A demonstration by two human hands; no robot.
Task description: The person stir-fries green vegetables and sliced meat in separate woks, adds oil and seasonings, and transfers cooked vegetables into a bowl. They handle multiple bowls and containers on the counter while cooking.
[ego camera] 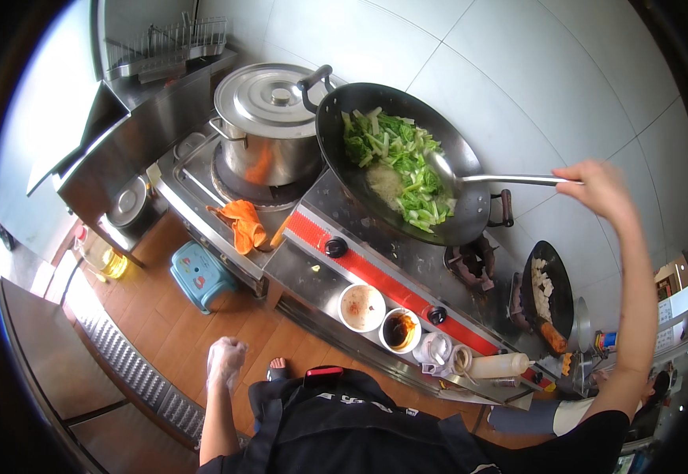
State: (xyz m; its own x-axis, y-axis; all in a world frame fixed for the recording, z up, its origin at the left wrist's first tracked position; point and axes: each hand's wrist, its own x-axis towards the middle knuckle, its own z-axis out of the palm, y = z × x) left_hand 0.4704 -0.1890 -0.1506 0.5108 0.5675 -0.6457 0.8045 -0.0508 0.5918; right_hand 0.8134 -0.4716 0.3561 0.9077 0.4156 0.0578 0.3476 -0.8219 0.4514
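My right hand (596,183) grips the handle of a metal ladle (447,172), whose bowl rests among chopped leafy greens (400,142) in a large black wok (474,160). Pale liquid (386,183) shows beside the greens. The wok has two side handles and sits on the gas range. My left hand (226,357), in a clear plastic glove, is held above the floor, fingers curled, with nothing visible in it. Left of the wok is a lidded steel stockpot (273,124). An orange cloth (243,226) lies in front of that pot.
Along the range's front edge stand a white bowl (360,299), a bowl of dark sauce (399,332), small jars and a squeeze bottle (498,365). A small pan (564,290) holds white pieces. A blue stool (202,274) and an oil bottle (104,258) are on the floor. Another person is at lower right.
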